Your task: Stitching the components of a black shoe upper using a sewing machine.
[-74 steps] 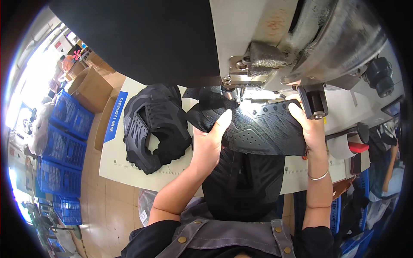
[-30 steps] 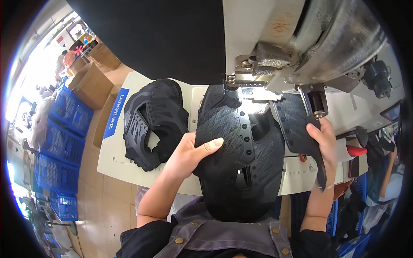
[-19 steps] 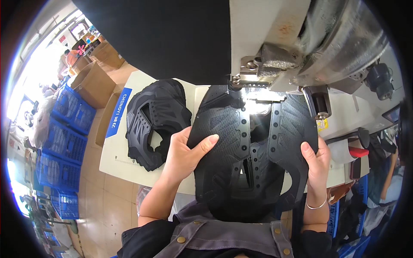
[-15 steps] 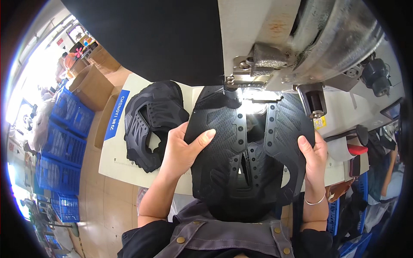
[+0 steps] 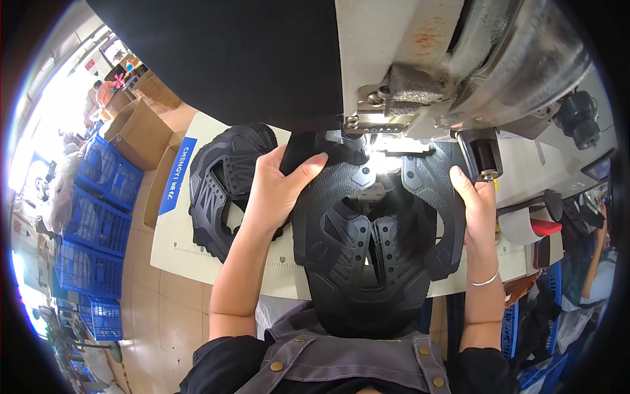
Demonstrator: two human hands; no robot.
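Black shoe uppers, flat and textured with eyelet holes, lie under the lit head of an industrial sewing machine (image 5: 420,98). My left hand (image 5: 279,187) grips the left edge of the upper (image 5: 321,210) at the machine, thumb on top and fingers underneath. On its right edge my right hand (image 5: 478,203) is closed, the thumb above and the other fingers mostly hidden. A second black upper (image 5: 367,299) trails nearer me, down toward my lap; I cannot tell how the two are joined. The machine head covers the upper's far end.
More black uppers lie in a pile (image 5: 230,154) on the pale table (image 5: 295,262), left of my left forearm. Blue crates (image 5: 95,213) and a cardboard box (image 5: 138,131) stand at the left. A black cylindrical machine part (image 5: 484,154) hangs close to my right hand.
Both hands have moved away from me, and the gripped upper has slid farther under the machine head. More of the nearer upper now shows. The pile at the left has stayed put.
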